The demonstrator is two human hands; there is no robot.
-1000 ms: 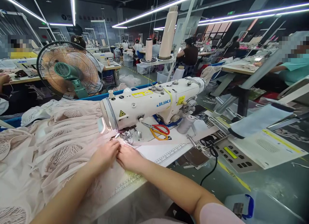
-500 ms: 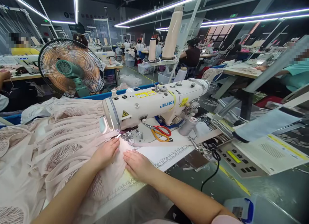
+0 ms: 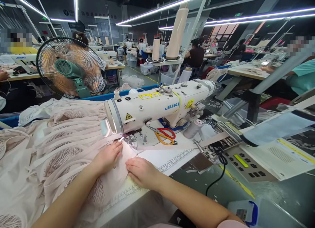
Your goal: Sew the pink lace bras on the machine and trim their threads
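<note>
A white sewing machine [image 3: 147, 105] stands on the table with pale pink fabric [image 3: 125, 157] under its needle end. My left hand [image 3: 108, 157] is closed on the fabric just in front of the needle area, fingers together and a narrow white strip at their tips. Lower and to the right, my right hand [image 3: 144, 174] pinches the fabric's right edge, its thumb tucked low. The needle itself is hidden by the machine head. Scissors [image 3: 165, 136] with red and orange handles lie on the machine bed beside a grey thread spool [image 3: 193, 129].
Pale pink garments with lace [image 3: 61, 152] pile up on the left. A green fan [image 3: 70, 69] stands behind them. Ruler markings [image 3: 176, 159] run along the table. A control box [image 3: 258, 159] is at right, and a clear bin [image 3: 265, 215] below. Other people sit at machines beyond.
The fabric's right edge between my hands has shifted slightly and lies smoother. Both hands stay in nearly the same place, and the view has turned slightly.
</note>
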